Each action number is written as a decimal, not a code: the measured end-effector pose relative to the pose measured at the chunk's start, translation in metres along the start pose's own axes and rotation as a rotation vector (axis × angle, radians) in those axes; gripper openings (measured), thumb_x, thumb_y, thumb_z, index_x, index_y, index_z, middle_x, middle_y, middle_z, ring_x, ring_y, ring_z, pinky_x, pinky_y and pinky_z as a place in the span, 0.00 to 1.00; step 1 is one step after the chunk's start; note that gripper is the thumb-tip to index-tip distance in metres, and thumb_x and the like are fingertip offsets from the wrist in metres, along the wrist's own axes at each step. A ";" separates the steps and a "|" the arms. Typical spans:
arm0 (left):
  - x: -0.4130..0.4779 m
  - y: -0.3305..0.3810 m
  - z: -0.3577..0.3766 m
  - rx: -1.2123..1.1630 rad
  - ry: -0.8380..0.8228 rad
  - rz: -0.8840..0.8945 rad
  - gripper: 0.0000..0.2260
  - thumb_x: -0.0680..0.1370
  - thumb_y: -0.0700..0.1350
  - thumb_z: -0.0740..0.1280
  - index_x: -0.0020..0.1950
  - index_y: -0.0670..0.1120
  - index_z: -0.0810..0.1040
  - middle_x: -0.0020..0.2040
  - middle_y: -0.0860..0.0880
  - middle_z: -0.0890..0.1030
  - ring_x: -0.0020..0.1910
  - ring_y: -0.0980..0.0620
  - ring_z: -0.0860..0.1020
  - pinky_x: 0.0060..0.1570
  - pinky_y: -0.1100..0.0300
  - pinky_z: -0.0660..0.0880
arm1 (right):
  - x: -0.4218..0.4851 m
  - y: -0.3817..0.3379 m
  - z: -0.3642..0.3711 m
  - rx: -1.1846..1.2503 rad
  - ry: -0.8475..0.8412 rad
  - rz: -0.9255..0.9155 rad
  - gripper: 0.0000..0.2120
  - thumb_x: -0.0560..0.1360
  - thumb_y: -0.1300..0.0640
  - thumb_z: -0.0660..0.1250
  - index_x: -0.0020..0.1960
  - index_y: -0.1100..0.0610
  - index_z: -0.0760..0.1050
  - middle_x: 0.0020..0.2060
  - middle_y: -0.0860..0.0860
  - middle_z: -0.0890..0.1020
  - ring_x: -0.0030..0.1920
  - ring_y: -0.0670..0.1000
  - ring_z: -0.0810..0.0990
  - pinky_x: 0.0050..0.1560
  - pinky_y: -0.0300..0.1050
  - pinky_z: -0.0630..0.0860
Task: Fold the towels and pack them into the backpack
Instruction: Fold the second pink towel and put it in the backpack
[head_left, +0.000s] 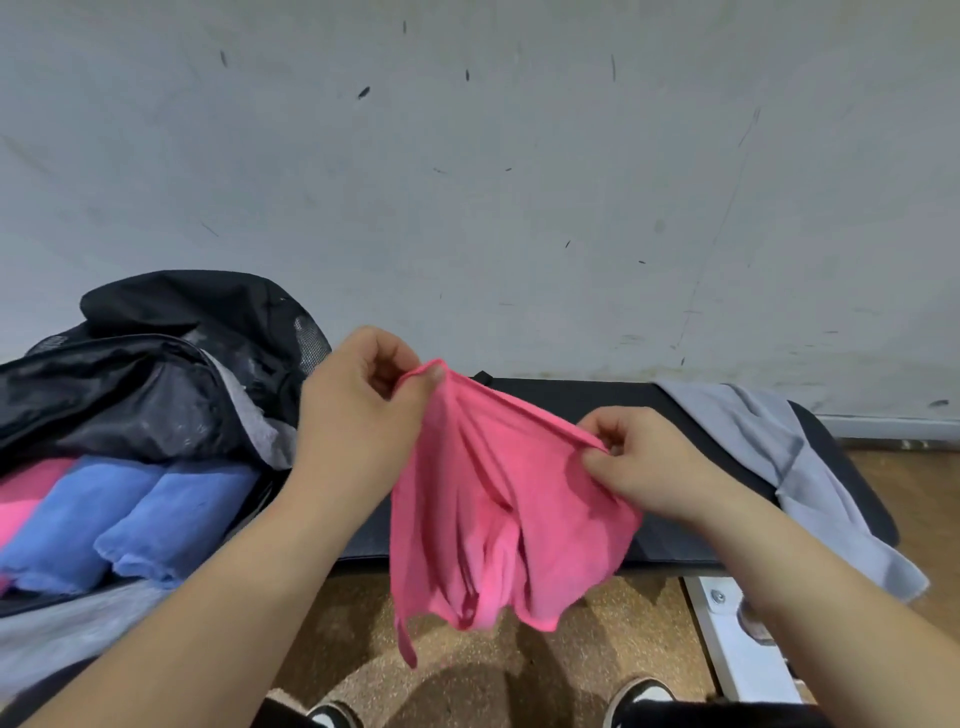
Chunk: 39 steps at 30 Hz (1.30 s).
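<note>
In the head view, the pink towel (498, 509) hangs in the air just right of the backpack (156, 374), over the front edge of the black tabletop (571, 397). The left hand (358, 400) pinches one top corner. The right hand (644, 462) pinches the top hem farther from the backpack, probably to spread the cloth for folding. The open backpack already holds two rolled blue towels (130, 514) and a packed pink towel (26, 499). A grey towel (779, 447) lies draped on the tabletop, farthest from the backpack.
</note>
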<state>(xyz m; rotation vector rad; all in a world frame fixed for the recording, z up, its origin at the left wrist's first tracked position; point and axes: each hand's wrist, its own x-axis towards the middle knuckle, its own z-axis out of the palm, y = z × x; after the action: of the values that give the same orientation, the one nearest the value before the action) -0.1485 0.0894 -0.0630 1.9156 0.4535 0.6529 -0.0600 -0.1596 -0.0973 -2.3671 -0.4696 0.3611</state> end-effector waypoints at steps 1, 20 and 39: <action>0.004 -0.001 -0.005 0.001 0.049 -0.003 0.09 0.76 0.45 0.77 0.41 0.49 0.78 0.34 0.54 0.80 0.30 0.61 0.75 0.33 0.70 0.72 | 0.000 0.004 -0.001 -0.019 0.033 0.029 0.11 0.73 0.65 0.68 0.42 0.50 0.82 0.35 0.49 0.84 0.37 0.52 0.83 0.44 0.56 0.82; -0.032 0.005 0.010 -0.251 -0.274 -0.254 0.05 0.75 0.44 0.78 0.40 0.46 0.86 0.37 0.41 0.85 0.34 0.51 0.80 0.39 0.52 0.78 | -0.027 -0.064 0.017 0.813 0.164 0.052 0.05 0.80 0.58 0.71 0.48 0.59 0.82 0.35 0.61 0.85 0.30 0.51 0.80 0.30 0.42 0.76; -0.034 0.006 0.022 -0.456 -0.340 -0.405 0.06 0.80 0.37 0.72 0.49 0.44 0.89 0.44 0.43 0.89 0.43 0.51 0.85 0.48 0.55 0.83 | -0.021 -0.079 0.031 0.876 0.151 0.060 0.05 0.76 0.62 0.76 0.45 0.65 0.85 0.33 0.57 0.86 0.30 0.46 0.83 0.32 0.36 0.77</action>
<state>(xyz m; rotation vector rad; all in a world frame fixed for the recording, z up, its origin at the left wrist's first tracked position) -0.1610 0.0518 -0.0736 1.4062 0.4151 0.1386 -0.1094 -0.0951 -0.0638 -1.5379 -0.1174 0.3233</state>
